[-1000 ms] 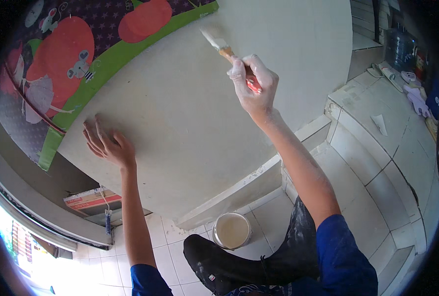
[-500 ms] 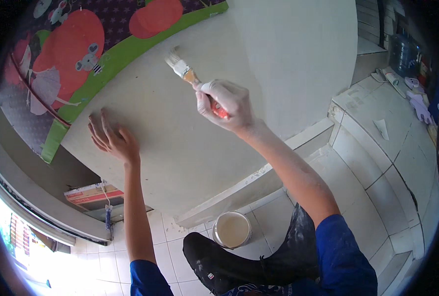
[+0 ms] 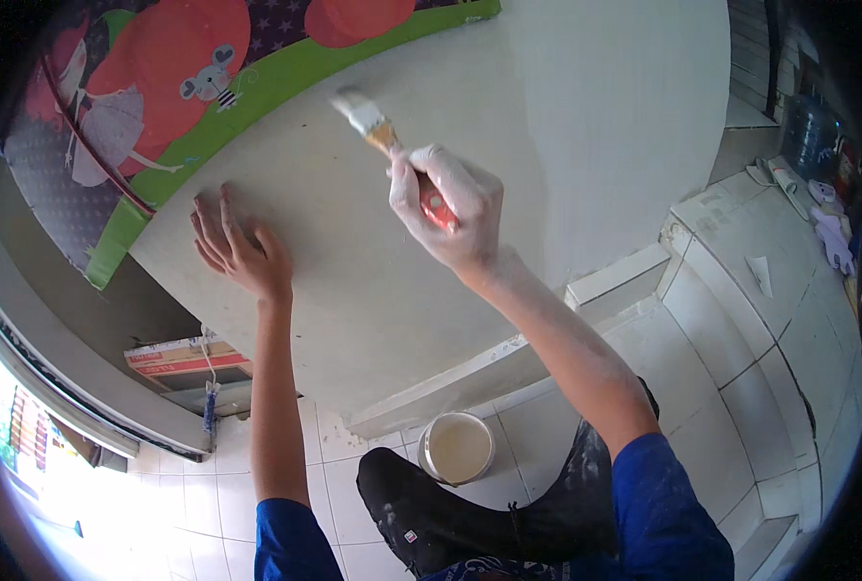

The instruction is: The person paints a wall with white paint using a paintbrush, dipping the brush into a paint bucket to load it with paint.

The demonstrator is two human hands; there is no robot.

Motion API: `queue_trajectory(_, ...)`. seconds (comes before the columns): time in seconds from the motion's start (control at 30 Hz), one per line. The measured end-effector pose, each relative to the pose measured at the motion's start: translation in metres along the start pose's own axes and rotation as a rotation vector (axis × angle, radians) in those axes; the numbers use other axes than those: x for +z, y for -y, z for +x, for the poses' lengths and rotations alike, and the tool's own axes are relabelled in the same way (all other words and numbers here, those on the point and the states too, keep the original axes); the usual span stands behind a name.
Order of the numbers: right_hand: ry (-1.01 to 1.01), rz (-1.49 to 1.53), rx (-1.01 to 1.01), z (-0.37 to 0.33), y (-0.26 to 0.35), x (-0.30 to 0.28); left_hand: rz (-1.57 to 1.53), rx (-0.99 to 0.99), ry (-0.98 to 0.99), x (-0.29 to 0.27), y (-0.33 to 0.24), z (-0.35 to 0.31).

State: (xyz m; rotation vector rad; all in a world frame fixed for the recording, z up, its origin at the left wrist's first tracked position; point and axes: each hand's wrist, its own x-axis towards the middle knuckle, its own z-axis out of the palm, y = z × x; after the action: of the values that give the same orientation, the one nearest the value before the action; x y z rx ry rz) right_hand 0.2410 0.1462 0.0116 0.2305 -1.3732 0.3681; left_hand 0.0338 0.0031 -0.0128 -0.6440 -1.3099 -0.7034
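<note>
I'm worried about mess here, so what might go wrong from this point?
The bucket stands close beside a black-trousered leg, so a shift of the knee might tip it. The brush in the right hand is near the green border and could smear it. The left hand, spread on the pale surface, might leave smudges.

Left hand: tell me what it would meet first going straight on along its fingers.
Likely the green border: the left hand points up the pale wall toward it, though depth is hard to judge.
</note>
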Motion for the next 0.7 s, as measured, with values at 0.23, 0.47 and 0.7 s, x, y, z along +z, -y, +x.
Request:
queue_trajectory(0.23,0.17,-0.126,0.06,-0.009,0.002,-0.014,-0.009,-0.018,0.005,-0.002,0.005,-0.001)
queue_trajectory(0.47,0.022,-0.059,-0.055,0.006,-0.014,-0.007,-0.014,-0.017,0.005,0.003,0.001,-0.001)
queue_trajectory(0.7,0.142,-0.061,0.101,-0.018,0.006,-0.014,0.015,-0.002,-0.013,0.0,0.003,-0.001)
